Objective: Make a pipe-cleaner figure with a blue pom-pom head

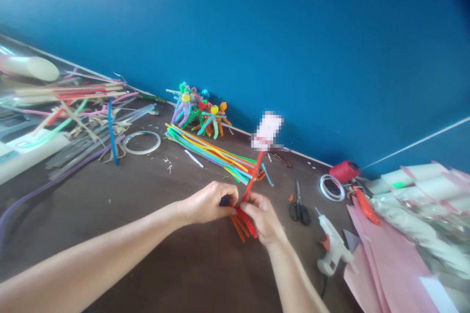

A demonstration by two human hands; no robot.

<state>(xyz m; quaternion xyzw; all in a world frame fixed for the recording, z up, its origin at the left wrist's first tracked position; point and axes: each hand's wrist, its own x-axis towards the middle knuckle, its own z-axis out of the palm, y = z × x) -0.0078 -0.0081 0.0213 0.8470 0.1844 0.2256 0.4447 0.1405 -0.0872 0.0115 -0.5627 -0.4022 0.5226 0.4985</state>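
Both of my hands meet over the dark brown table [154, 254]. My left hand [207, 203] is closed in a pinch on a bundle of red and orange pipe cleaners [243, 222], with something dark blue showing under its fingertips. My right hand [264, 217] is closed around the same bundle from the right side. One red pipe cleaner [254, 176] sticks up and away from the bundle toward the wall. Short orange ends hang below my fingers.
A bundle of coloured pipe cleaners [209, 151] lies behind my hands, with finished pipe-cleaner figures [200, 110] by the blue wall. Black scissors [299, 205], a white glue gun [332, 247], tape rolls [141, 142], red thread [344, 171] and pink paper [385, 264] lie around.
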